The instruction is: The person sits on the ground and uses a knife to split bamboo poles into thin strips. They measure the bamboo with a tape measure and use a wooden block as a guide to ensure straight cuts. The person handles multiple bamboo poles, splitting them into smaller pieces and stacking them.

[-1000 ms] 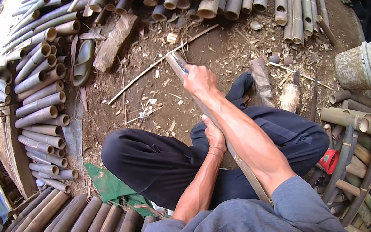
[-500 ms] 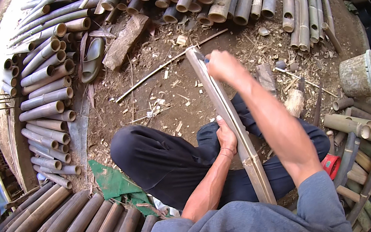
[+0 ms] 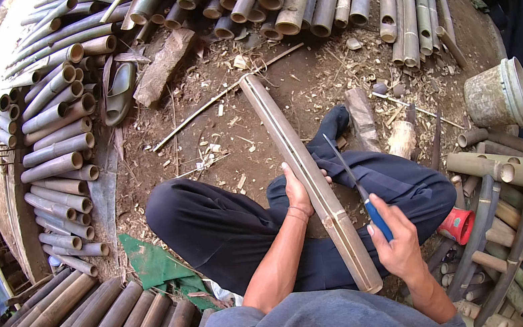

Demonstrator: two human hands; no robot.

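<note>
A long bamboo tube (image 3: 277, 126) with a lengthwise slit lies slanted across my lap, its far end over the dirt and its near end close to my shirt. Around its middle, from beneath and the left side, my left hand (image 3: 298, 193) is closed; the fingertips show at the right edge. To the right of the tube, my right hand (image 3: 397, 241) grips the blue handle of a thin-bladed knife (image 3: 378, 218). The blade points away from me and slightly left, apart from the bamboo.
Cut bamboo tubes (image 3: 59, 166) are stacked at left, with more at the back and lower left. On the right stand a dirty white bucket (image 3: 489, 97), a red container (image 3: 457, 226) and bamboo offcuts (image 3: 513, 174). A sandal (image 3: 120, 94) and wood block (image 3: 164, 66) lie farther off among shavings.
My right hand has come back from the tube's far end to beside its near half, bringing the knife off the bamboo. My left hand still holds the tube.
</note>
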